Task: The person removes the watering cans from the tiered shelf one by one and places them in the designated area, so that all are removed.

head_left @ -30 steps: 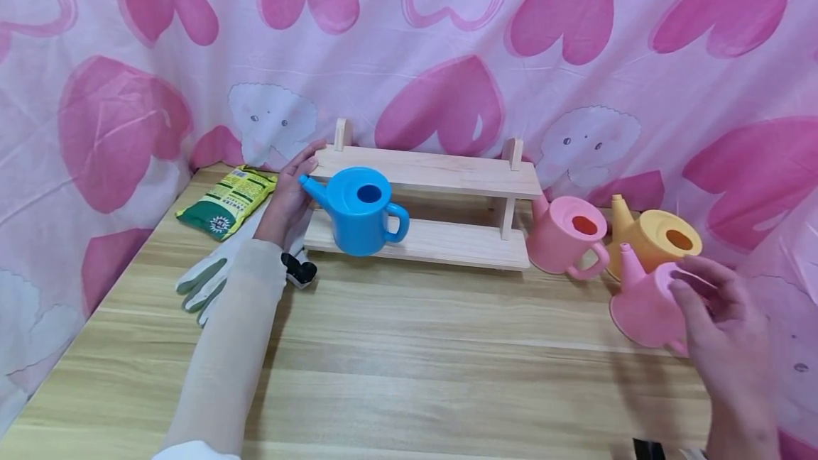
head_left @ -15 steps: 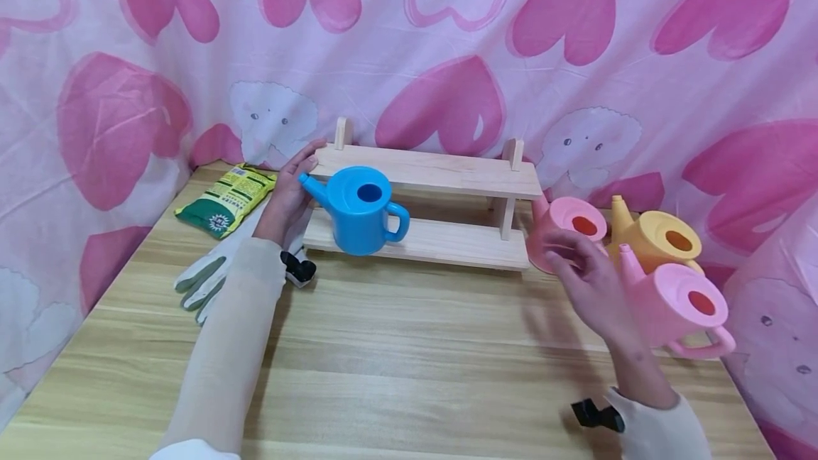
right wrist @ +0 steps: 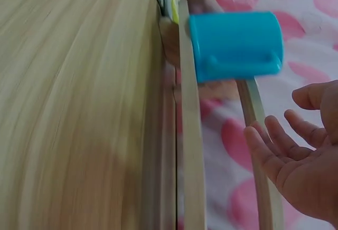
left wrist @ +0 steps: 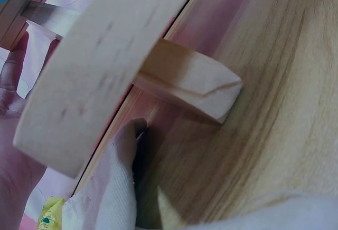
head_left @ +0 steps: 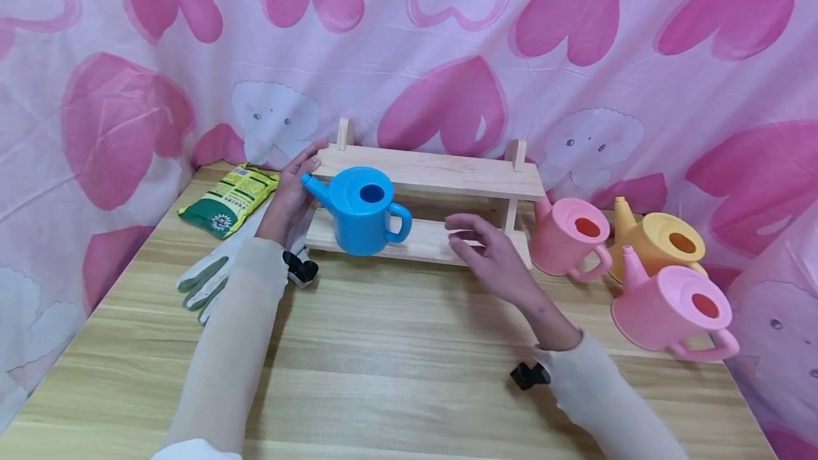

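A small two-tier wooden shelf (head_left: 434,169) stands at the back of the table. On its lower board sits a blue watering can (head_left: 361,215), spout to the left and handle to the right. My left hand (head_left: 290,194) rests against the shelf's left end, its fingers reaching along the upper board's end; the left wrist view shows them fairly straight beside the wood. To the right of the blue can, my right hand (head_left: 488,254) is in front of the lower board, fingers loosely bent and holding nothing. In the right wrist view its fingertips point toward the blue can's handle (right wrist: 243,69).
Two pink watering cans, one by the shelf (head_left: 569,236) and a nearer one (head_left: 671,311), stand at the right with a yellow watering can (head_left: 664,236). A green-yellow packet (head_left: 230,201) and white gloves (head_left: 214,275) lie left. A heart-patterned curtain (head_left: 441,91) hangs behind.
My right hand has left the nearer pink watering can at the right and swept leftward, past the other pink can, to the front of the shelf. My left hand has stayed in place.
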`<action>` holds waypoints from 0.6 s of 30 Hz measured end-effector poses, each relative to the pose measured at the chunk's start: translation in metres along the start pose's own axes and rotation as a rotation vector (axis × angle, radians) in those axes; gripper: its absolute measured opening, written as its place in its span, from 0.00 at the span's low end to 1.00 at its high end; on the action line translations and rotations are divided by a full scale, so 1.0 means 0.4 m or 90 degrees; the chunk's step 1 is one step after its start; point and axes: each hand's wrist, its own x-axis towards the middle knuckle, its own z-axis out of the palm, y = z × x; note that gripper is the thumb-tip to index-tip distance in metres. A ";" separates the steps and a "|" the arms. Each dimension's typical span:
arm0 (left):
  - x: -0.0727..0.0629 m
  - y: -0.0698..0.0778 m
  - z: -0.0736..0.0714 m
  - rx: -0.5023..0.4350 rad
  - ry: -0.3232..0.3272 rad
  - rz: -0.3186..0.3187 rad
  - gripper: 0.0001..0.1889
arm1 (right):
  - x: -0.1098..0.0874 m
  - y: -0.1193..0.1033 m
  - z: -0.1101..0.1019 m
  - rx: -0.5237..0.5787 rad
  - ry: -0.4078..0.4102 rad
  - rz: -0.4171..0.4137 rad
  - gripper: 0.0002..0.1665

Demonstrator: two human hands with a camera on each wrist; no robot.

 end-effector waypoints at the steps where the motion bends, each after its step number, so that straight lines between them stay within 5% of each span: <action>1: 0.001 0.000 0.000 0.001 -0.001 0.001 0.21 | 0.009 -0.004 0.013 0.002 -0.006 0.001 0.19; 18: 0.004 -0.003 -0.002 -0.003 -0.005 -0.001 0.21 | 0.087 -0.025 0.123 0.063 -0.045 -0.003 0.23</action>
